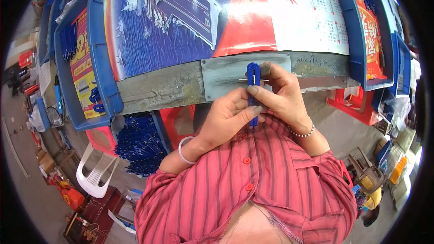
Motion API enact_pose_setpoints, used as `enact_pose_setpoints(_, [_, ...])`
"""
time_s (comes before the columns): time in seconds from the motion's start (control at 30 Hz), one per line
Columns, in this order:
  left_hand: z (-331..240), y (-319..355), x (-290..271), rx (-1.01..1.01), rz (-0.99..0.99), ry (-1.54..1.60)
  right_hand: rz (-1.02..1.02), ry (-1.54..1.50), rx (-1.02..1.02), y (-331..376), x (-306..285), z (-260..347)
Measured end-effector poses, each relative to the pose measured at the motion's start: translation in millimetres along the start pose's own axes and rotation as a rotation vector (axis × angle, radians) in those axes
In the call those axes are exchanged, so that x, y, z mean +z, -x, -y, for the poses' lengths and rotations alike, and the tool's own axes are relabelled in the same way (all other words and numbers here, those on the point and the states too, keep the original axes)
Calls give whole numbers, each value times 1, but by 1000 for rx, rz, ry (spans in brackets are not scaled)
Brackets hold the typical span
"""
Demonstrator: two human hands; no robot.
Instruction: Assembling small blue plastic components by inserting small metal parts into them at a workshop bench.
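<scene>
Left hand: closed around the lower part of a blue plastic clip, thumb laid along its right side; a white bangle sits on the wrist
Right hand: clenched on the same clip from the right, fingers pinching its upper half; a bead bracelet on the wrist
Blue plastic clip: upright, held between both hands just near of the table edge, in front of a grey metal plate; a thin metal pin crosses its top
Left: blue tray on the table; heap of blue parts below it; white plastic chair nearer
Right: red stool
</scene>
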State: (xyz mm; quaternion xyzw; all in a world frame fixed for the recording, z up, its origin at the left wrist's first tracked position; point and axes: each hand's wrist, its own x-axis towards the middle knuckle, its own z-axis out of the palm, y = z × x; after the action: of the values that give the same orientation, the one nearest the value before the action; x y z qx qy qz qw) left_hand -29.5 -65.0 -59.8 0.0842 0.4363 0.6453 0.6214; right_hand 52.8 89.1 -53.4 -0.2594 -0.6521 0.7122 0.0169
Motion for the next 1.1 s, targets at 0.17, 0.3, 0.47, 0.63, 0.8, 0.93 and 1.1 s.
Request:
enact_pose_setpoints(0.17, [2,0,-2,-10,-4,-39,-16,-26,17,-1,1,-2])
enact_pose_setpoints(0.3, [0,0,-1,4,-1,-105,-41,182,-165,-3,2,1])
enact_pose_setpoints(0.47, [-2,1,2,-2,24,-120,-62,100,-101,-5,4,-7])
enact_pose_setpoints(0.63, [-3,1,6,45,-58,-27,-231,85,-349,-8,17,-7])
enact_pose_setpoints(0.8, [-5,2,7,-114,5,-30,-8,101,-100,-4,2,-6])
enact_pose_setpoints(0.93, [-1,3,5,-25,-27,-35,-36,52,-141,-3,4,-11])
enact_pose_setpoints(1.1, [-6,5,8,-108,-15,-48,19,-26,1,-2,3,-9])
